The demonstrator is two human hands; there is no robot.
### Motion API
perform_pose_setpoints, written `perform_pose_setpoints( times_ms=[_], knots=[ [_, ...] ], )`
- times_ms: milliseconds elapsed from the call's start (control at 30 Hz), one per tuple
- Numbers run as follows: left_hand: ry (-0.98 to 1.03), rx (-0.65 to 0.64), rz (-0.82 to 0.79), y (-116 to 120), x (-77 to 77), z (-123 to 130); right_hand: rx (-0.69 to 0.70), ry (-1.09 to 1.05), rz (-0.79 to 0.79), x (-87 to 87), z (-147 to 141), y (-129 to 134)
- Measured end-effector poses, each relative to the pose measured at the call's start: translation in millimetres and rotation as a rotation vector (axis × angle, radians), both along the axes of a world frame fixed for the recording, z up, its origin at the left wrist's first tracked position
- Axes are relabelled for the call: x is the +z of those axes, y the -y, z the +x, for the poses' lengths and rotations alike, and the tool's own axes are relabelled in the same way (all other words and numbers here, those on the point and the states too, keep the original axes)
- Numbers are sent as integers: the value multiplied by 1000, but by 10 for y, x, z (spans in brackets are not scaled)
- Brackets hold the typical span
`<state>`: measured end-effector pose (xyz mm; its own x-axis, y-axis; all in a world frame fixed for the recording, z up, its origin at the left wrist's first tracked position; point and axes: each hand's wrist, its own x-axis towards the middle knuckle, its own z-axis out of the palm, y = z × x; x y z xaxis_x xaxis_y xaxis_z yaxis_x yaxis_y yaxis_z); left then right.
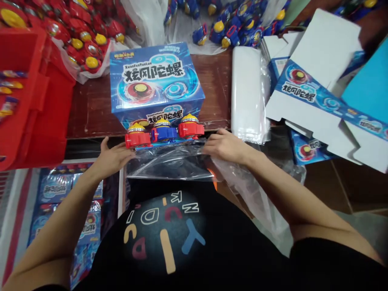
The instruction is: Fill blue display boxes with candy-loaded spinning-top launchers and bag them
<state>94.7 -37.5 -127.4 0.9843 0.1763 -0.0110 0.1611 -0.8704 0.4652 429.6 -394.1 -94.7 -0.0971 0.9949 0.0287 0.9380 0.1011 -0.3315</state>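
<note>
A clear plastic bag (169,165) stretches between my hands, just below the table's front edge. My left hand (115,158) has its fingers at the bag's left side, thumb raised; the fingertips are partly hidden. With curled fingers, my right hand (226,146) grips the bag's right side. In front of them, a blue printed spinning-top box (156,76) rests on the table. Along its near side sit a red toy spinning top (138,136), a blue one (164,131) and another red one (190,127), all yellow-tipped. The bag's mouth lies close below these toys.
A red plastic basket (54,117) stands left. Piles of red toys (91,48) and blue toys (233,30) lie at the back. Right are a stack of clear bags (247,93) and unfolded printed boxes (321,97). Wrapped boxes (54,190) fill a carton at lower left.
</note>
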Motion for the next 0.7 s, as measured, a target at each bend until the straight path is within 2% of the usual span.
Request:
perform_pose_setpoints(
  times_ms=[67, 133, 233, 333, 400, 433, 500, 567, 633, 700],
  knots=[
    [48, -28, 69, -36, -14, 0, -26, 78, -3, 2, 86, -90],
    [80, -47, 103, -76, 72, -22, -29, 104, 0, 100, 211, -134],
    [163, -102, 89, -105, 405, -31, 33, 0, 26, 409, 447, -164],
    [338, -118, 0, -88, 831, 92, 117, -332, -23, 745, 672, -281],
    [430, -101, -101, -85, 1025, 244, 123, -522, -70, 869, 774, -440],
    [448, -90, -150, -93, 1074, 325, 112, -594, -73, 890, 806, -533],
    [443, -36, -257, -134, 1081, 463, 85, -721, -45, 860, 838, -711],
    [393, 33, -364, -190, 1008, 539, 81, -821, -6, 779, 844, -830],
    [370, 64, -438, -236, 919, 545, 114, -888, 24, 690, 836, -864],
    [389, 67, -441, -249, 861, 509, 172, -947, 49, 604, 812, -825]
  ],
)
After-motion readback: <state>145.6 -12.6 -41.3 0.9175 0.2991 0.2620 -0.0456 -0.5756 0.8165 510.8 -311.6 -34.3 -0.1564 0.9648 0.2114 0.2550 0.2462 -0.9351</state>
